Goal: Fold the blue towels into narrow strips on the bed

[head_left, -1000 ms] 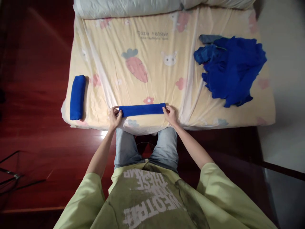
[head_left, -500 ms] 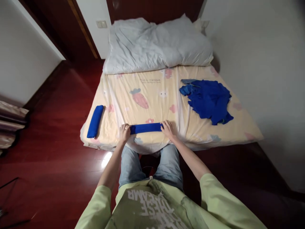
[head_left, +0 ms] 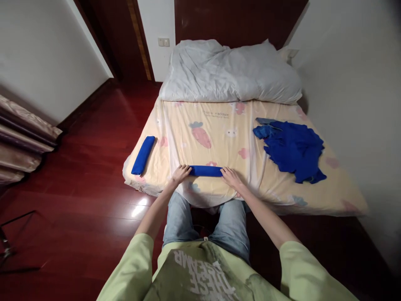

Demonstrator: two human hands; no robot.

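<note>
A long, narrow folded blue cloth lies crosswise near the front edge of the bed. My left hand grips its left end, with the fingers curled over it. At its right end, my right hand is closed on the cloth in the same way. Another blue cloth, a folded strip, lies slanted near the bed's left edge. On the right side of the bed is a crumpled pile of blue cloth, with a greyish-blue piece at its upper left.
The bed has a pale yellow sheet with carrot prints. A grey-white quilt lies across its head end. Curtains hang at the left, and a thin dark stand is at the lower left.
The camera view has shifted, so the bed appears further right and slightly lower. Both hands remain at the ends of the blue strip.
</note>
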